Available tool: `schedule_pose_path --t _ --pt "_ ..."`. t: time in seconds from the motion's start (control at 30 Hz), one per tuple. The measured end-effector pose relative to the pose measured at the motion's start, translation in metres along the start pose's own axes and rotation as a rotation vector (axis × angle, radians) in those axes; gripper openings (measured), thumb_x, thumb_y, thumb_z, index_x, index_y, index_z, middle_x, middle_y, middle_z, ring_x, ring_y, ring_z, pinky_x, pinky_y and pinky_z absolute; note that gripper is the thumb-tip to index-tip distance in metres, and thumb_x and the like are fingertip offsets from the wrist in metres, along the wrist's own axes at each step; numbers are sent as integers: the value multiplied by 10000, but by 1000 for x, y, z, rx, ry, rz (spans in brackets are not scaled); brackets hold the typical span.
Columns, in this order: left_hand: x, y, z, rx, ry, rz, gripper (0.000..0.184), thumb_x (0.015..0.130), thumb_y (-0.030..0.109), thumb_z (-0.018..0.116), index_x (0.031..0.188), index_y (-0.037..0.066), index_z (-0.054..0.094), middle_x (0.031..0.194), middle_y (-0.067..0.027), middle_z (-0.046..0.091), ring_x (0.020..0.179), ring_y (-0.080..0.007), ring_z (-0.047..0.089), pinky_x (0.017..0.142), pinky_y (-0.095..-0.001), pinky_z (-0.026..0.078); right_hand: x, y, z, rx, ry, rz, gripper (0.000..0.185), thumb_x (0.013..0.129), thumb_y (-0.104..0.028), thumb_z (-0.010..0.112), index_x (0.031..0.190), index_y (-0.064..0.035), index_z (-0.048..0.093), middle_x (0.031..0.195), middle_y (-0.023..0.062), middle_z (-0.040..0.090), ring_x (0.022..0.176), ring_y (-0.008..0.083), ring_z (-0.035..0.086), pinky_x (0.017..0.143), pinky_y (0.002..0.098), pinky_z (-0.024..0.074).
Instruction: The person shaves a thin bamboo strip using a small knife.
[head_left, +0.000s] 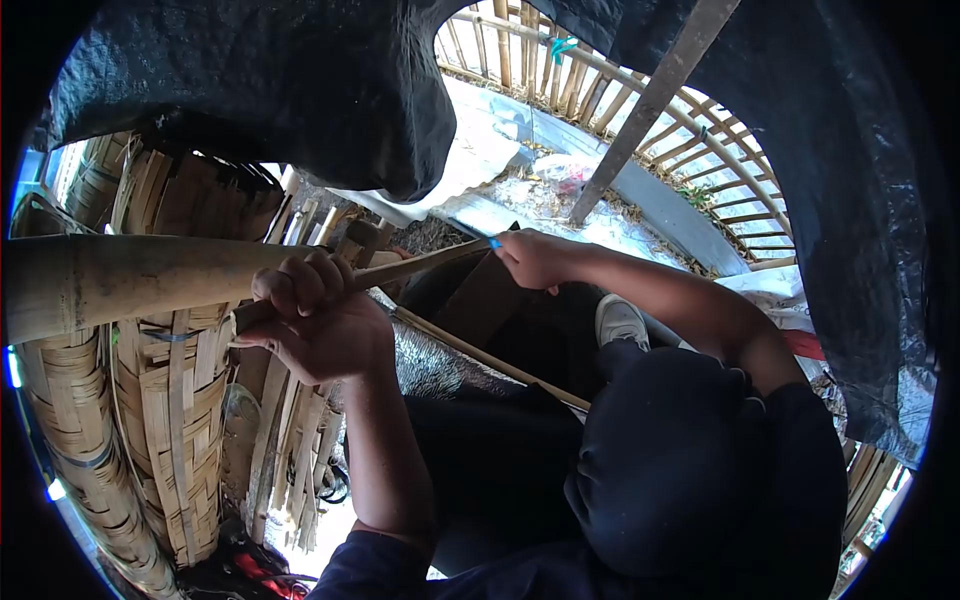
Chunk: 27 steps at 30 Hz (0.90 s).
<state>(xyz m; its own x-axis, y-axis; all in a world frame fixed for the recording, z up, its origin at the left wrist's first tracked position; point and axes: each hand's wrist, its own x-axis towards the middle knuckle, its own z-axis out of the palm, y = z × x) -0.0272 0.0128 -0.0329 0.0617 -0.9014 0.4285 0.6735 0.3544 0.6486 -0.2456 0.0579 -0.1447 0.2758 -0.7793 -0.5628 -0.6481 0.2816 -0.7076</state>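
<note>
My left hand (335, 325) is closed around the near end of a bamboo strip (420, 264), fingers over the top and thumb below. The strip slants up to the right, and its far end reaches the fingers of my right hand (540, 260). That hand is closed too. A small blue piece (494, 243) shows at its fingertips, and a dark pointed tip stands just above; what exactly it grips is hidden. Behind my left hand runs a thick bamboo pole (150, 275). A second thin bamboo strip (490, 360) lies slanting below both hands, over dark clothing.
Woven bamboo pieces (170, 430) stand at the left beside loose slats (300, 450). Black plastic sheeting (270, 90) hangs overhead and at the right. A slanting bar (655, 105) crosses before a bamboo fence (715, 165). A shoe (622, 322) shows below my right forearm.
</note>
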Motion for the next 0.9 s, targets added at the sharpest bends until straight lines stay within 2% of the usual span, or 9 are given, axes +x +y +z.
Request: schedule_pose_path --t 0.1,0.17,0.2,0.23,0.33,0.47,0.53,0.63,0.9 --pt "-2 -2 9 25 13 -9 554 895 673 317 698 156 334 585 47 239 508 -86 207 461 -250 178 -14 -25 10 183 -9 -115 244 996 -216 347 891 -13 434 586 81 502 413 176 536 405 323 451" --pt "-2 1 0 16 10 -12 556 893 677 315 696 158 333 581 48 235 506 -86 203 466 -250 180 3 -1 34 234 253 -461 251 998 -228 351 875 -23 428 575 73 497 400 177 520 403 317 445" --pt "2 0 -5 -1 -2 -8 559 890 682 314 693 160 332 578 49 232 503 -86 199 470 -249 182 -6 -18 21 320 72 -181 242 999 -231 361 898 -25 441 562 74 503 444 179 535 445 342 438" --pt "5 0 -9 -12 -2 6 559 890 682 314 693 160 332 578 49 232 503 -86 199 470 -249 182 -3 -23 17 304 78 -184 242 999 -231 361 898 -25 441 562 74 503 444 179 535 445 342 438" --pt "14 3 -25 23 168 5 557 893 681 307 681 165 318 577 45 230 498 -82 192 469 -253 183 16 -25 24 18 248 -349 278 984 -211 382 934 37 498 694 223 601 547 329 614 517 427 474" --pt "13 5 -27 -29 133 -11 556 895 678 306 678 166 318 575 44 228 495 -81 199 458 -255 185 17 -24 32 -127 474 -515 296 984 -221 387 870 34 485 595 171 561 415 285 557 376 362 445" --pt "10 6 -23 -3 73 -25 559 894 680 304 678 164 323 567 43 234 495 -83 202 457 -254 195 -15 -60 0 23 102 -80 297 980 -194 380 856 57 479 584 172 568 427 280 577 371 383 445" --pt "8 5 -21 7 71 -47 564 894 681 299 679 161 327 560 43 238 485 -84 201 446 -259 190 -38 -77 -23 -156 -107 10 288 964 -152 375 920 106 494 662 241 597 477 327 615 403 401 503" --pt "6 -3 7 41 -21 3 575 900 678 289 682 149 347 552 40 238 464 -92 192 431 -267 174 -12 -47 -27 2 -65 20 277 984 -170 325 886 53 457 599 157 565 404 248 578 363 370 458"
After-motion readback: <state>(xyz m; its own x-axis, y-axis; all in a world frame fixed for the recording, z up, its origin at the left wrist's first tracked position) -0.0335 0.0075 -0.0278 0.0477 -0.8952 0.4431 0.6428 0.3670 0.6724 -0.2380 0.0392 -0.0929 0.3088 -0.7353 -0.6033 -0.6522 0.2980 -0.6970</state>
